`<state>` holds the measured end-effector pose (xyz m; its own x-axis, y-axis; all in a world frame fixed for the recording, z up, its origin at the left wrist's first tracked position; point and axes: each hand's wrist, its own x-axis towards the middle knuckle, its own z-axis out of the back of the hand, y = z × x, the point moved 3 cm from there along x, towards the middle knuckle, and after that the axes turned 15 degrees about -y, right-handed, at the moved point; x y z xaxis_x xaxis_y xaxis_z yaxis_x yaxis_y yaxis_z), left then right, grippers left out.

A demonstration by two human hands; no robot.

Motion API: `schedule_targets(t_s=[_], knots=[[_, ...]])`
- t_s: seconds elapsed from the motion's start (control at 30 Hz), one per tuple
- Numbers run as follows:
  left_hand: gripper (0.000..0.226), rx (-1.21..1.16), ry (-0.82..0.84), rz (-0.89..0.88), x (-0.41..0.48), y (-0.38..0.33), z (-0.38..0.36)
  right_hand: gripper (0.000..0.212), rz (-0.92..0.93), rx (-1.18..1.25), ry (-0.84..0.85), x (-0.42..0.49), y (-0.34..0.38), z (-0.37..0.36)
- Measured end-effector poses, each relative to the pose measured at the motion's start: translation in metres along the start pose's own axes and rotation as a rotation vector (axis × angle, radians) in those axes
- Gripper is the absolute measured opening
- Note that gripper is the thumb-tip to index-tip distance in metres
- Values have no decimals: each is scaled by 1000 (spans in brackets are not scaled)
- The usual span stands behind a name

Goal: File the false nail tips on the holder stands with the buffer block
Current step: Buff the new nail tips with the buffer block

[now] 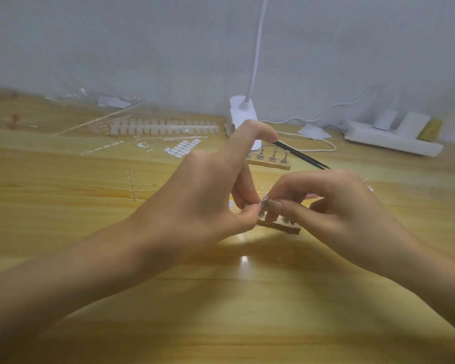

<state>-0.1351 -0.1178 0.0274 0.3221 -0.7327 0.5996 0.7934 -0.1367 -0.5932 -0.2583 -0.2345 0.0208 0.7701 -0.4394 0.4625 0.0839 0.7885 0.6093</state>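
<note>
Centrally, nail tip (265, 199) pinched, holder stand (281, 227) crosswise

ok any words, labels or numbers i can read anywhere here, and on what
No text can be read in this view.
Paper slip at the far left: any print is too blurred to read.
Yellow box by the power strip: too blurred to read.
Lamp base: no marking shows.
</note>
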Motion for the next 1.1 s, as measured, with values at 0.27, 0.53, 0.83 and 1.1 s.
schedule_targets(t_s=[0.27, 0.53, 0.83, 1.1], knots=[[68, -57, 14, 62, 0, 5, -1, 13, -53, 7, 56, 2, 0, -1], [68, -47, 26, 45, -1, 6, -2, 16, -85, 27, 87, 2, -1, -2], [65, -122, -8, 47, 0, 8, -1, 18, -53, -36, 69, 4, 3, 4], [64, -200, -45, 38, 0, 13, -1, 25, -68, 90, 80, 4, 7, 5]])
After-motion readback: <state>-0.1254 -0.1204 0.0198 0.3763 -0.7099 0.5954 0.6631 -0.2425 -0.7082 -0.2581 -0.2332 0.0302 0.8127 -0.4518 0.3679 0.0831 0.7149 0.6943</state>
